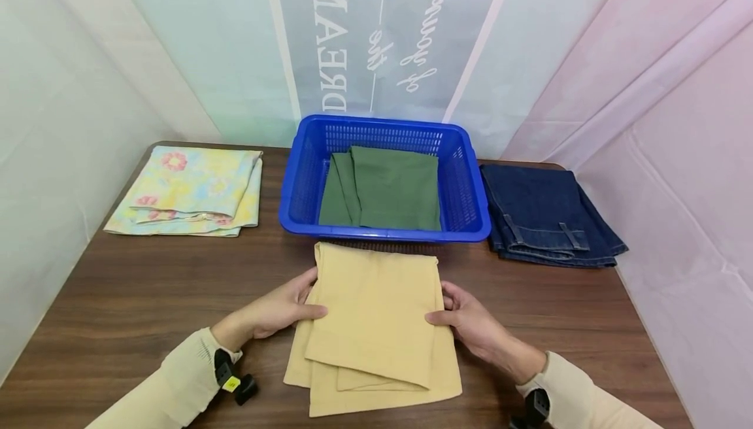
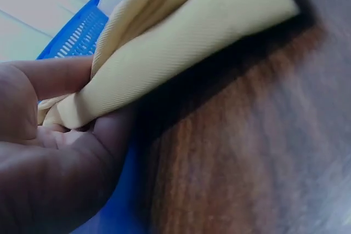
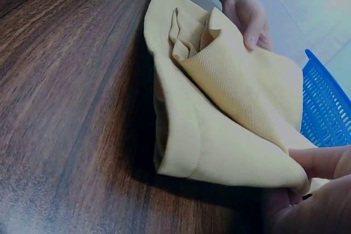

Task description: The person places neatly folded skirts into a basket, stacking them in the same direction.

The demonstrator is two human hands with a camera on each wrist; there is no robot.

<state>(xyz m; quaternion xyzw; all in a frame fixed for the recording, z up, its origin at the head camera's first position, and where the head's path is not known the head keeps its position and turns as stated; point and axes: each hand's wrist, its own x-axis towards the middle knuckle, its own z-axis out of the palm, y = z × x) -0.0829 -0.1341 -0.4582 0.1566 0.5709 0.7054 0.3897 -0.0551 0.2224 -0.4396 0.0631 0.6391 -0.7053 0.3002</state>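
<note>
A folded pale yellow garment (image 1: 376,311), its layers stacked with wider ends toward the person, is held in front of the blue basket. My left hand (image 1: 285,308) grips its left edge, thumb on top and fingers underneath. On the opposite edge my right hand (image 1: 470,318) pinches the cloth the same way. In the right wrist view the folded cloth (image 3: 236,97) stands partly raised over the table, with a dark shadow below. The left wrist view shows the cloth's edge (image 2: 164,58) between thumb and fingers. The blue basket (image 1: 385,236) contains folded green cloth (image 1: 397,187).
Folded flowered cloth (image 1: 194,180) lies at the back left of the brown wooden table (image 1: 117,298). Folded dark blue jeans (image 1: 541,206) lie right of the basket. A printed curtain (image 1: 388,36) hangs behind, and pale sheets enclose both sides.
</note>
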